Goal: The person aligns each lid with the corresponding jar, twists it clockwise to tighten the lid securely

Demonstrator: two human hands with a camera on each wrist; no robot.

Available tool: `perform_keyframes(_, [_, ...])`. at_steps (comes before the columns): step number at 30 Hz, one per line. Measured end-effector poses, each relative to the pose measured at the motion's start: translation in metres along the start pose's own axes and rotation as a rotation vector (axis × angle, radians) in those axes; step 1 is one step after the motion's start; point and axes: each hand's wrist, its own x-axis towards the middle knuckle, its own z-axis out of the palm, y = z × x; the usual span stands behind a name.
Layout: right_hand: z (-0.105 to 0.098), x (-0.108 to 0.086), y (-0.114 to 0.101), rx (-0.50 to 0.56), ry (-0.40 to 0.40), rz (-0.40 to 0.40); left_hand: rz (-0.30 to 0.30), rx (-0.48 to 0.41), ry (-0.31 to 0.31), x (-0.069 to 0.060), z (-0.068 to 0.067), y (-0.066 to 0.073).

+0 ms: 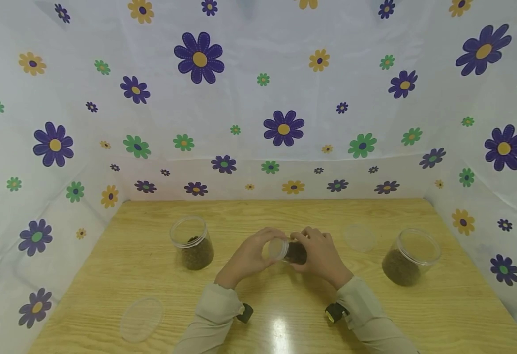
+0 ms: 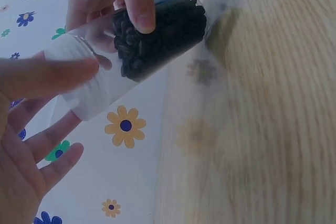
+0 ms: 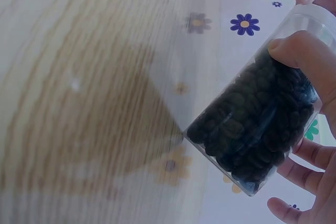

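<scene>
- My left sleeve (image 1: 216, 306) is long, plain and pale greyish beige, with soft creases.
- My right sleeve (image 1: 369, 307) matches its colour.
- A blocky black device (image 1: 245, 313) sits at my left wrist.
- A second dark device (image 1: 335, 312), marked yellowish, sits at my right.

We can't read any words, labels, brand names, numbers or signs in any of the three views.

Jar (image 1: 294, 252) partly behind right hand (image 1: 322, 255)
</scene>
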Motion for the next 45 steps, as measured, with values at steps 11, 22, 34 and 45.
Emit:
perform_keyframes(11, [-0.0016,0.0007,-0.0014,0.005,-0.012,0.007,-0.184,0.018,0.04,-0.0025,0.0023,0.0025])
perform_keyframes(22, [0.0004,-0.0004,0.0,0.001,0.001,-0.005,-0.175,0.05,0.049,-0.0029,0.0019,0.0015])
perform_keyframes(34, [-0.0012,-0.0008,-0.0014,0.016,0.006,-0.003,-0.076,0.01,0.016,-0.002,-0.0012,0.0012])
perform_keyframes(45, [0.0005,-0.0008,0.0002,-0.004,0.001,-0.006,-0.043,0.06,0.004,-0.001,-0.0029,0.0026])
